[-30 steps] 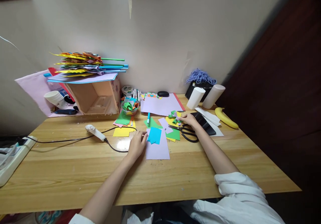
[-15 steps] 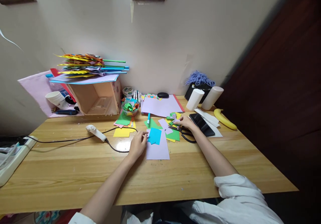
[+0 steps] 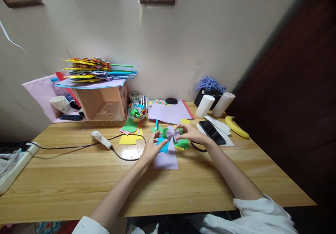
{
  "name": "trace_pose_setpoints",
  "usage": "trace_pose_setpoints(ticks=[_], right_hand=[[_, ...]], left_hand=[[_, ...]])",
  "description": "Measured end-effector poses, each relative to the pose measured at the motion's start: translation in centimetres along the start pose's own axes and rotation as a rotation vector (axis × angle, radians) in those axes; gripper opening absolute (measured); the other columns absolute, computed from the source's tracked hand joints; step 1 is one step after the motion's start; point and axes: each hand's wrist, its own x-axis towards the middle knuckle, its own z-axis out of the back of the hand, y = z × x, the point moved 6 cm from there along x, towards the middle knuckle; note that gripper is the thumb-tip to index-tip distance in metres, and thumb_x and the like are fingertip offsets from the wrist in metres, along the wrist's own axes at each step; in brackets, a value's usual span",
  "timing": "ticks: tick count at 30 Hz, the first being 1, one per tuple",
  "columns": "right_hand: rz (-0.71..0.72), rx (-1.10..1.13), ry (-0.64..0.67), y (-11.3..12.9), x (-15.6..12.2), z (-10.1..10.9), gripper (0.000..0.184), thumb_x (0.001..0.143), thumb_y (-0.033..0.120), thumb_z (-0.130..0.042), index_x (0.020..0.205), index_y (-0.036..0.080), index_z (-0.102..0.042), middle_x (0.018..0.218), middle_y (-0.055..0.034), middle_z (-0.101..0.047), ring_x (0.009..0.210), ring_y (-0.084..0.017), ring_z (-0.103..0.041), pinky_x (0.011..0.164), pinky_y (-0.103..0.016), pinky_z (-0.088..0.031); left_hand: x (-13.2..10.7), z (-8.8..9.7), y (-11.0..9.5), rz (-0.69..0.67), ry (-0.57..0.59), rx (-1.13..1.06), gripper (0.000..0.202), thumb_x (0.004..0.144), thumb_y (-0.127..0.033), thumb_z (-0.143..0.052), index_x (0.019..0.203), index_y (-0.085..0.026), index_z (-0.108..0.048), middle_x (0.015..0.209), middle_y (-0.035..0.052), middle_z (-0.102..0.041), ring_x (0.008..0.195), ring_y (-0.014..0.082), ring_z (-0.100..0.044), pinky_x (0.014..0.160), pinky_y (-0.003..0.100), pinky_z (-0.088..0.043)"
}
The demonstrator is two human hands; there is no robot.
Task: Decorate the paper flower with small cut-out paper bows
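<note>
My right hand (image 3: 189,133) pinches a lilac and green paper bow (image 3: 172,133) by its right side, raised above the sheets. Just left of the bow, my left hand (image 3: 152,147) has its thumb and fingers apart; whether it touches the bow I cannot tell. Beneath them lie a blue paper piece (image 3: 165,149) and a lilac sheet (image 3: 166,162). Green paper (image 3: 183,144) sticks out under my right hand. The scissors (image 3: 198,147) show only black handle loops beside my right wrist. A blue glue stick or marker (image 3: 156,125) lies behind the bow.
A phone (image 3: 212,132) and a banana (image 3: 237,127) lie right. Two white rolls (image 3: 205,106) stand behind them. A bowl of paper scraps (image 3: 137,114) sits by an open box (image 3: 101,103). A corded white device (image 3: 101,139) lies left, its cable crossing the table (image 3: 78,178).
My right hand has picked up the paper bow from the papers beside the scissors and brought it left over the blue piece. My left hand has moved slightly right, toward it.
</note>
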Motion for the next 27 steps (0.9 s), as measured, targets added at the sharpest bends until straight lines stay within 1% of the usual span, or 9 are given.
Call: trace_pose_setpoints(ticks=[2, 4, 7, 8, 10, 12, 16, 21, 27], right_hand=[[0.056, -0.034, 0.112, 0.5, -0.6, -1.5, 0.04, 0.058, 0.033, -0.073, 0.093, 0.019, -0.06, 0.089, -0.0022, -0.065, 0.082, -0.018, -0.062, 0.07, -0.029, -0.051], [0.036, -0.168, 0.058, -0.3, -1.1, -1.0, 0.038, 0.063, 0.037, -0.07, 0.097, 0.021, -0.06, 0.096, -0.0032, -0.065, 0.087, -0.019, -0.062, 0.075, -0.03, -0.05], [-0.232, -0.544, -0.367, -3.8, -2.6, 4.3, 0.037, 0.071, 0.043, -0.062, 0.102, 0.023, -0.058, 0.107, -0.0061, -0.062, 0.097, -0.021, -0.059, 0.082, -0.032, -0.047], [-0.322, -0.607, -0.487, -5.2, -3.4, 6.3, 0.042, 0.071, 0.042, -0.062, 0.106, 0.019, -0.055, 0.112, -0.012, -0.059, 0.104, -0.025, -0.055, 0.087, -0.038, -0.044], [-0.464, -0.68, -0.656, -7.8, -5.0, 9.7, 0.053, 0.071, 0.038, -0.062, 0.112, 0.008, -0.048, 0.118, -0.0265, -0.05, 0.113, -0.037, -0.045, 0.091, -0.053, -0.035], [-0.582, -0.72, -0.747, -10.1, -6.4, 12.1, 0.059, 0.066, 0.036, -0.065, 0.111, 0.004, -0.045, 0.116, -0.0324, -0.047, 0.113, -0.044, -0.042, 0.088, -0.059, -0.031], [-0.622, -0.766, -0.783, -12.6, -7.4, 13.9, 0.057, 0.063, 0.037, -0.064, 0.11, 0.01, -0.044, 0.112, -0.025, -0.052, 0.109, -0.039, -0.046, 0.087, -0.049, -0.036], [-0.557, -0.802, -0.813, -12.9, -7.3, 14.3, 0.06, 0.058, 0.042, -0.064, 0.108, 0.016, -0.042, 0.106, -0.0164, -0.055, 0.104, -0.034, -0.048, 0.084, -0.042, -0.036], [-0.507, -0.778, -0.805, -12.3, -7.4, 14.6, 0.053, 0.056, 0.038, -0.066, 0.1, 0.018, -0.045, 0.104, -0.0134, -0.056, 0.101, -0.033, -0.048, 0.088, -0.043, -0.034]], left_hand=[[0.4, -1.1, 0.2, 0.05, 0.045, -0.071, 0.04, 0.066, -0.041, -0.069, 0.095, -0.013, -0.063, 0.094, 0.0096, -0.065, 0.088, 0.0218, -0.059, 0.073, 0.028, -0.046], [0.5, -1.8, 0.4, 0.077, 0.071, -0.091, 0.036, 0.066, -0.045, -0.067, 0.08, -0.012, -0.065, 0.078, 0.007, -0.066, 0.075, 0.0195, -0.06, 0.065, 0.026, -0.046], [0.1, -1.9, 1.3, 0.12, 0.063, -0.111, 0.038, 0.065, -0.048, -0.066, 0.075, -0.011, -0.063, 0.072, 0.0047, -0.065, 0.068, 0.0172, -0.058, 0.061, 0.025, -0.045], [0.0, -1.8, 1.6, 0.135, 0.059, -0.115, 0.038, 0.065, -0.048, -0.066, 0.074, -0.011, -0.063, 0.071, 0.0045, -0.065, 0.067, 0.017, -0.058, 0.061, 0.025, -0.045], [-0.2, -1.6, 2.1, 0.161, 0.056, -0.116, 0.038, 0.064, -0.049, -0.066, 0.073, -0.012, -0.064, 0.071, 0.0043, -0.065, 0.067, 0.0171, -0.058, 0.061, 0.024, -0.044], [-0.3, -1.4, 2.4, 0.179, 0.05, -0.109, 0.038, 0.063, -0.049, -0.066, 0.074, -0.012, -0.065, 0.072, 0.0041, -0.066, 0.068, 0.0174, -0.058, 0.062, 0.024, -0.044], [-0.3, -1.4, 2.7, 0.197, 0.043, -0.096, 0.039, 0.063, -0.049, -0.066, 0.076, -0.013, -0.066, 0.072, 0.0038, -0.066, 0.068, 0.0176, -0.058, 0.061, 0.024, -0.043], [-0.4, -1.3, 2.7, 0.202, 0.041, -0.102, 0.037, 0.063, -0.048, -0.067, 0.076, -0.013, -0.067, 0.076, 0.0046, -0.067, 0.071, 0.0183, -0.059, 0.062, 0.023, -0.044], [-0.9, 2.0, 2.3, 0.25, -0.057, -0.125, 0.04, 0.06, -0.05, -0.069, 0.075, -0.013, -0.066, 0.073, 0.0043, -0.066, 0.069, 0.0177, -0.06, 0.062, 0.024, -0.047]])
